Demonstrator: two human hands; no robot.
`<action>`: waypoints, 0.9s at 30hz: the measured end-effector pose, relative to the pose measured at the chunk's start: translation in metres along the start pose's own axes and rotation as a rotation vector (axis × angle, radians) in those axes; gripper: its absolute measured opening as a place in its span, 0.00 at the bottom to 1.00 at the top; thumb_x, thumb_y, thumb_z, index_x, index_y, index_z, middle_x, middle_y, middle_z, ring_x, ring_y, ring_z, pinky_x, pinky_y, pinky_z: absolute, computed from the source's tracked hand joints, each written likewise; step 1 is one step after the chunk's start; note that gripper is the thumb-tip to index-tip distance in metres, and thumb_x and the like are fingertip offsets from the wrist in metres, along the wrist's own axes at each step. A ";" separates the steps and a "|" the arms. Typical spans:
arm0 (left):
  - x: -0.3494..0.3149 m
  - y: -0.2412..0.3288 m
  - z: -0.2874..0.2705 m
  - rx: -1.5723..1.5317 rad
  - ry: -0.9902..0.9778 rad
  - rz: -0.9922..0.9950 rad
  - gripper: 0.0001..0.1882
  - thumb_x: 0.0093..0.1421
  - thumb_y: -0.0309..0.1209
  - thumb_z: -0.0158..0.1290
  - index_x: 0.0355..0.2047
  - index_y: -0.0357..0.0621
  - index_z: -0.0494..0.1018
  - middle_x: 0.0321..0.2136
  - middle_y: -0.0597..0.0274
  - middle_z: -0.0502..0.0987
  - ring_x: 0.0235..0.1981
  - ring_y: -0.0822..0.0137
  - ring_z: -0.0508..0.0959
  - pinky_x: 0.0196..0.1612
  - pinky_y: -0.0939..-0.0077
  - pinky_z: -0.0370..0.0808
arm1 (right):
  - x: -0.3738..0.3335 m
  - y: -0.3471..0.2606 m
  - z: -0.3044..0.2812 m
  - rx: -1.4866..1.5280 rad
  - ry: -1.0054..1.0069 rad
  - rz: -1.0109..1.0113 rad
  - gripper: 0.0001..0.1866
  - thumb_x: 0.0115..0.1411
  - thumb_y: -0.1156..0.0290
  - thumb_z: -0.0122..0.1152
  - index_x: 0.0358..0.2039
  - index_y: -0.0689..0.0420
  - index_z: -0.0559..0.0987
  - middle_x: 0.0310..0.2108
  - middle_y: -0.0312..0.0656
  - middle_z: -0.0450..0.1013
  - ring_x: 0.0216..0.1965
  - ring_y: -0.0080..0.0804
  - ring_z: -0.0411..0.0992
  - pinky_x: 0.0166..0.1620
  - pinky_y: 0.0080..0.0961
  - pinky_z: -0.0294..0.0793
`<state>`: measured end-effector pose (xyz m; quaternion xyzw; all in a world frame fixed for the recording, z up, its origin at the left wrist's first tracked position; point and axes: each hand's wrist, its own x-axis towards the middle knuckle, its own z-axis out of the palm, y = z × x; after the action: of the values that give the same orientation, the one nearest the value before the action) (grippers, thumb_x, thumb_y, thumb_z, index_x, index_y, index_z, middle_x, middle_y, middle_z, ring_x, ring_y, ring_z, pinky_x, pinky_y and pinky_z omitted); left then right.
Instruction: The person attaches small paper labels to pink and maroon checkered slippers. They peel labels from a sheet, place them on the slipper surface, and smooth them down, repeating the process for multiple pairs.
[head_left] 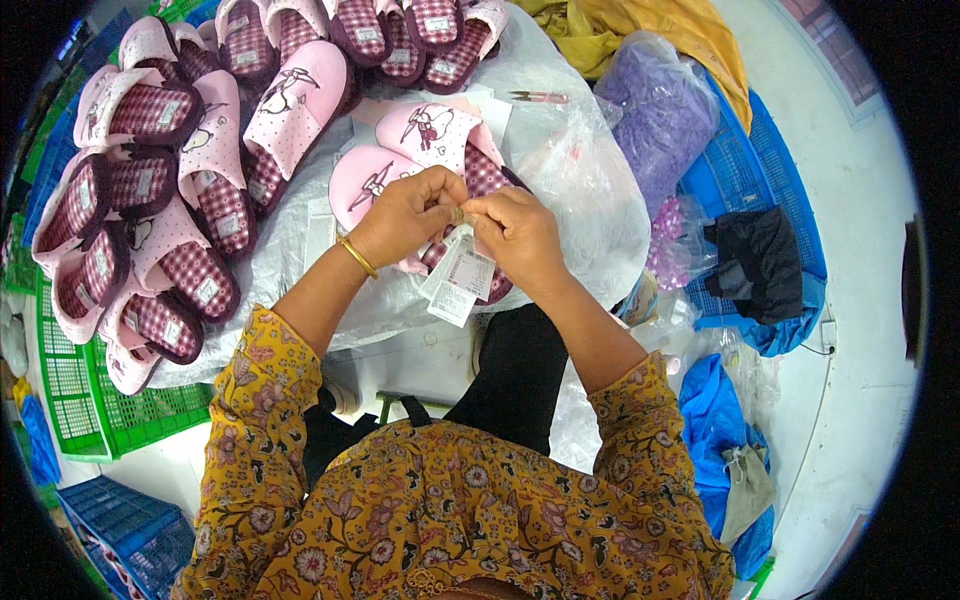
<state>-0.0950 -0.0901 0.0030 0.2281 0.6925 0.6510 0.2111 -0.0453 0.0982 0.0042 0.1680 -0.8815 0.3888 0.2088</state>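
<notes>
My left hand (412, 212), with a gold bangle at the wrist, and my right hand (520, 238) meet fingertip to fingertip over a pair of slippers. Both are closed in a pinch. White paper tags (462, 282) with print hang below the right hand's fingers. What the left fingertips pinch is too small to make out. Beneath the hands lie the pink slippers (428, 132), with a cartoon figure on the uppers and maroon checked insoles. My hands partly hide them.
Many similar slippers (300, 95) crowd the left and far side of the plastic-covered table (290, 290). Small scissors (540, 97) lie on its far right. A purple bag (655, 110) and a blue crate (745, 150) stand right; green crates (150, 415) stand lower left.
</notes>
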 end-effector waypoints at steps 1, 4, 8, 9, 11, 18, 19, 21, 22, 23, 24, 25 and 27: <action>-0.003 -0.004 0.002 0.059 0.028 0.010 0.05 0.63 0.22 0.50 0.40 0.39 0.72 0.27 0.69 0.75 0.24 0.81 0.72 0.28 0.85 0.72 | -0.004 0.000 0.001 -0.008 -0.022 -0.016 0.05 0.51 0.71 0.66 0.30 0.54 0.82 0.28 0.43 0.76 0.29 0.44 0.74 0.33 0.39 0.73; 0.001 -0.008 0.003 0.012 0.053 -0.019 0.06 0.64 0.22 0.49 0.41 0.41 0.72 0.27 0.69 0.75 0.23 0.81 0.73 0.26 0.84 0.73 | 0.002 0.004 0.003 -0.001 0.014 -0.050 0.05 0.52 0.70 0.65 0.28 0.55 0.80 0.26 0.45 0.75 0.29 0.45 0.73 0.33 0.39 0.72; -0.004 0.006 0.006 -0.024 0.060 -0.081 0.09 0.62 0.22 0.53 0.44 0.39 0.72 0.29 0.71 0.76 0.23 0.80 0.72 0.27 0.85 0.72 | 0.011 0.003 -0.001 0.150 -0.053 0.163 0.06 0.51 0.71 0.68 0.27 0.57 0.79 0.24 0.43 0.75 0.25 0.36 0.74 0.30 0.30 0.73; -0.008 0.011 0.008 0.040 0.119 -0.037 0.09 0.62 0.22 0.53 0.43 0.39 0.72 0.29 0.70 0.75 0.23 0.80 0.72 0.27 0.85 0.71 | 0.010 0.002 -0.003 0.195 -0.089 0.249 0.07 0.51 0.72 0.69 0.27 0.58 0.79 0.24 0.42 0.76 0.25 0.34 0.75 0.30 0.28 0.73; -0.012 0.018 0.009 0.168 0.239 0.052 0.09 0.62 0.21 0.53 0.43 0.38 0.73 0.29 0.70 0.75 0.24 0.80 0.72 0.27 0.85 0.71 | 0.012 0.003 -0.006 0.359 -0.158 0.364 0.08 0.51 0.72 0.70 0.27 0.60 0.78 0.24 0.41 0.76 0.23 0.31 0.74 0.29 0.25 0.72; -0.041 -0.006 -0.019 0.273 0.750 0.422 0.04 0.58 0.20 0.56 0.34 0.38 0.75 0.29 0.61 0.74 0.27 0.72 0.73 0.32 0.79 0.71 | 0.044 -0.022 -0.005 -0.104 -0.305 0.195 0.36 0.46 0.67 0.73 0.56 0.54 0.69 0.40 0.50 0.75 0.40 0.45 0.74 0.45 0.37 0.74; -0.052 -0.009 -0.021 0.312 0.765 0.394 0.03 0.58 0.21 0.56 0.33 0.38 0.75 0.29 0.59 0.74 0.28 0.70 0.73 0.32 0.78 0.71 | 0.044 -0.024 0.001 -0.256 -0.239 0.118 0.36 0.46 0.67 0.72 0.57 0.54 0.69 0.41 0.50 0.74 0.42 0.48 0.73 0.47 0.39 0.74; -0.072 -0.014 -0.025 0.440 0.810 0.364 0.02 0.58 0.22 0.56 0.33 0.39 0.75 0.30 0.58 0.74 0.28 0.68 0.74 0.32 0.76 0.71 | 0.053 -0.037 0.004 -0.320 -0.264 0.161 0.32 0.49 0.69 0.66 0.56 0.53 0.69 0.44 0.53 0.73 0.47 0.55 0.71 0.50 0.45 0.71; -0.080 -0.016 -0.027 0.505 0.835 0.355 0.02 0.59 0.23 0.56 0.33 0.39 0.75 0.30 0.58 0.74 0.28 0.67 0.74 0.32 0.76 0.71 | 0.053 -0.033 0.010 -0.283 -0.264 0.118 0.30 0.50 0.70 0.64 0.56 0.53 0.70 0.44 0.53 0.73 0.47 0.55 0.71 0.49 0.45 0.71; -0.082 -0.016 -0.025 0.486 0.839 0.365 0.02 0.59 0.23 0.56 0.32 0.39 0.75 0.30 0.58 0.74 0.28 0.66 0.74 0.31 0.75 0.71 | 0.051 -0.021 0.014 -0.257 -0.249 0.077 0.29 0.50 0.71 0.63 0.55 0.53 0.71 0.43 0.53 0.73 0.46 0.54 0.71 0.48 0.45 0.71; -0.085 -0.018 -0.021 0.472 0.847 0.365 0.02 0.59 0.24 0.56 0.32 0.39 0.75 0.31 0.57 0.74 0.28 0.65 0.74 0.31 0.74 0.71 | 0.049 -0.014 0.019 -0.223 -0.242 0.034 0.27 0.51 0.73 0.61 0.54 0.53 0.72 0.42 0.53 0.73 0.45 0.54 0.72 0.48 0.45 0.71; -0.087 -0.024 -0.020 0.473 0.870 0.408 0.02 0.59 0.24 0.56 0.32 0.39 0.75 0.31 0.56 0.74 0.28 0.65 0.74 0.31 0.74 0.71 | 0.048 -0.013 0.020 -0.176 -0.213 0.015 0.24 0.50 0.75 0.60 0.50 0.55 0.74 0.42 0.54 0.74 0.45 0.54 0.72 0.47 0.45 0.72; -0.089 -0.029 -0.016 0.465 0.917 0.453 0.03 0.60 0.24 0.56 0.34 0.38 0.74 0.32 0.55 0.74 0.29 0.65 0.74 0.32 0.74 0.71 | 0.042 -0.017 0.016 -0.080 -0.141 0.005 0.20 0.49 0.80 0.57 0.45 0.59 0.77 0.40 0.54 0.75 0.43 0.53 0.73 0.47 0.44 0.72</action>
<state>-0.0338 -0.1575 -0.0249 0.1055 0.7723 0.5429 -0.3126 -0.0770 0.0693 0.0260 0.1844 -0.9092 0.3410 0.1518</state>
